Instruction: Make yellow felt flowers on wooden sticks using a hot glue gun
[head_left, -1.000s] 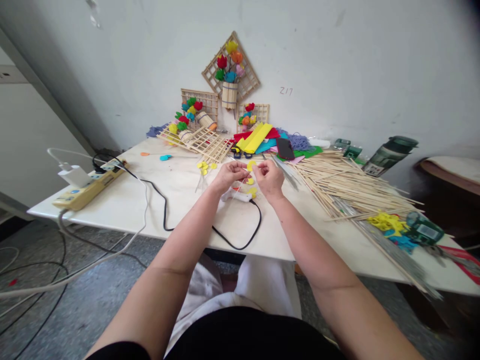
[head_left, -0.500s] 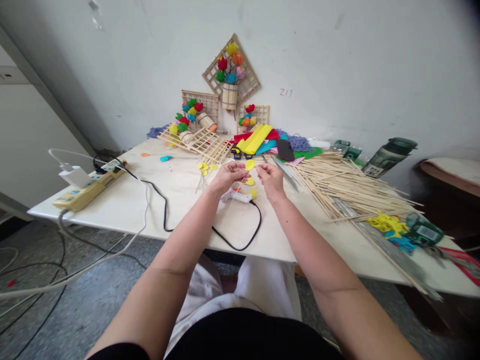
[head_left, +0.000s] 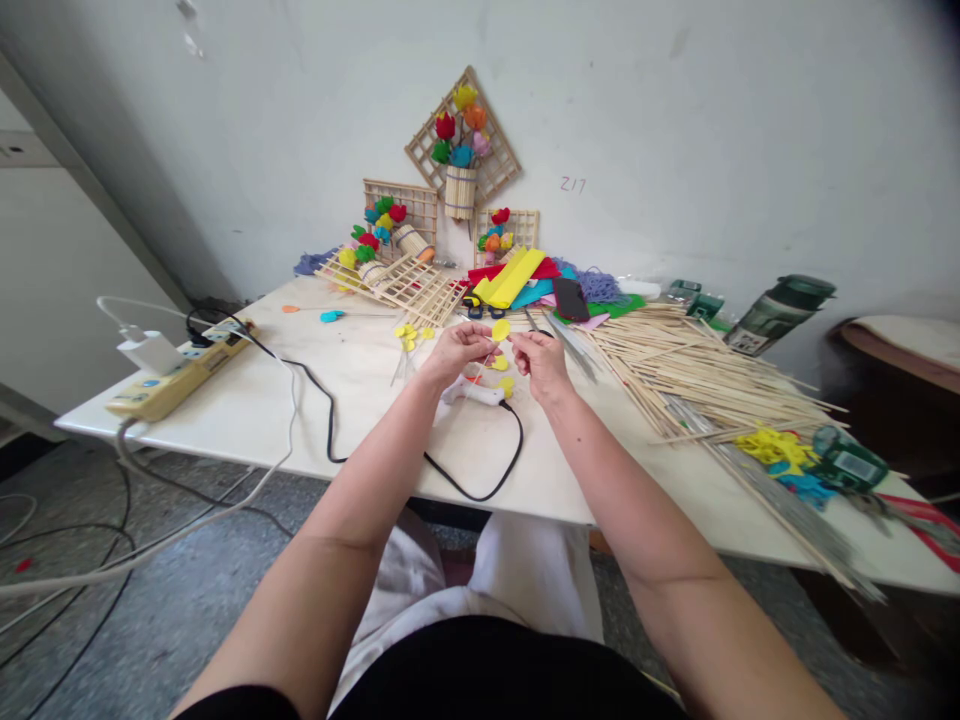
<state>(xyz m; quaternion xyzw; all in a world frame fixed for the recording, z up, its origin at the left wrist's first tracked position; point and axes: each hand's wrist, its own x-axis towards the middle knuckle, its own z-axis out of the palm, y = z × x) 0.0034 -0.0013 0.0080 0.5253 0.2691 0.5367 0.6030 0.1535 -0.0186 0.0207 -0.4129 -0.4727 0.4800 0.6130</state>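
Note:
Between my hands stands a small round yellow paper petal (head_left: 500, 330). My left hand (head_left: 463, 352) is closed, pinching a thin pale stem just below the petal. My right hand (head_left: 541, 364) is also closed, its fingertips at the petal's lower right edge. Under the hands lies a white glue gun (head_left: 480, 393) with a black cord, partly hidden by my left hand and forearm. Loose yellow petals (head_left: 507, 386) are close to it, and more yellow petals (head_left: 407, 334) rest on thin wires to the left.
Crepe paper strips (head_left: 511, 278), scissors (head_left: 484, 308) and a phone (head_left: 571, 300) lie behind my hands. Wooden sticks (head_left: 690, 360) spread across the right, near a dark bottle (head_left: 780, 312). A power strip (head_left: 184, 372) sits at left. Stick lattices with paper flowers (head_left: 463, 150) stand by the wall.
My right hand has shifted slightly left and down, its fingertips now closer under the petal's edge. My left hand and the petal have hardly moved.

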